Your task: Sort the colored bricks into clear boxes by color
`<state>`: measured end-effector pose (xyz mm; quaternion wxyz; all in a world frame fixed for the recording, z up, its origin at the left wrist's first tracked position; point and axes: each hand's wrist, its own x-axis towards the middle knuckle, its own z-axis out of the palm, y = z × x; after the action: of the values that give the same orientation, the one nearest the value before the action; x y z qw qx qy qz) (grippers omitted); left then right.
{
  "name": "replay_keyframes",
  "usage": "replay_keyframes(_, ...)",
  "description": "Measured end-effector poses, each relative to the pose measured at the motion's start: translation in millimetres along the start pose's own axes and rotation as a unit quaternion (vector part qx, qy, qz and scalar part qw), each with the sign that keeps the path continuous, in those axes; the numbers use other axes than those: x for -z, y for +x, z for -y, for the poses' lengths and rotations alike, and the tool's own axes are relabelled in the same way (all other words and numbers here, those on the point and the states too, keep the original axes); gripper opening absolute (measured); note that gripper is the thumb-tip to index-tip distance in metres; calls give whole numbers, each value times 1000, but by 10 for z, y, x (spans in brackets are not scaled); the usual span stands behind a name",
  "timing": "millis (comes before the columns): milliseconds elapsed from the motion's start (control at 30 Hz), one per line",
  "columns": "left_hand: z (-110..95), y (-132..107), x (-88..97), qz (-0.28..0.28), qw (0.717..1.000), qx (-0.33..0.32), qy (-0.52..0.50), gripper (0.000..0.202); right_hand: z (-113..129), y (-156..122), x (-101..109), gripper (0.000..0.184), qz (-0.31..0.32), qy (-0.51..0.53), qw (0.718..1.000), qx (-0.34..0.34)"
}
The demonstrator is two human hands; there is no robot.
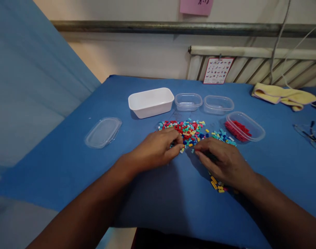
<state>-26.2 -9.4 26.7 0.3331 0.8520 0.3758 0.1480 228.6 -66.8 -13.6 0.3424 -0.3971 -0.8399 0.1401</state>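
A mixed pile of tiny toy building bricks (190,128) in red, blue, yellow and other colours lies mid-table. My left hand (161,147) rests at the pile's near left edge, fingers curled and thumb close to the index finger. Whatever it may hold is hidden. My right hand (222,159) is just right of the pile, thumb and index finger pinched together, with a spot of red like a small brick at the tips. Yellow bricks (214,183) lie partly hidden under this hand. Beyond it is a group of blue bricks (222,135).
Behind the pile stand a white tub (151,112) and two clear containers (188,107). To the right, a tilted clear container (259,133) holds red bricks (239,130). A clear lid (103,133) lies left; a yellow cloth (282,94) and glasses (312,136) lie right.
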Motion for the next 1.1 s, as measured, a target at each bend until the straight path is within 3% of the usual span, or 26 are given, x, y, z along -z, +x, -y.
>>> replay_keyframes(67,-11,12,-67,-18,987,25,-160,17,11,11,-1,13,-15,15,1000,5)
replay_keyframes(200,-53,52,-241,-25,907,70,-415,26,44,30,3,13,-52,43,998,9)
replay_keyframes(300,-76,82,-314,-20,867,98,-489,30,55,31,4,13,-67,51,996,1)
replay_keyframes(433,-94,94,-326,-31,850,125,-511,30,57,9,-22,13,-78,54,995,-12)
replay_keyframes(600,-98,83,-346,-21,859,153,-488,23,50,-21,-34,16,-86,19,996,-15)
replay_keyframes(800,-56,114,-392,-8,852,145,-504,26,4,-8,63,20,-49,-72,992,93)
replay_keyframes(933,-88,124,-394,-23,848,145,-510,32,20,22,125,13,-30,-96,990,99)
replay_keyframes(1000,-106,104,-362,-51,872,136,-468,29,13,32,203,4,-28,-122,989,85)
replay_keyframes(1100,-73,69,-266,-174,930,96,-309,17,-106,6,426,11,-75,-211,974,19)
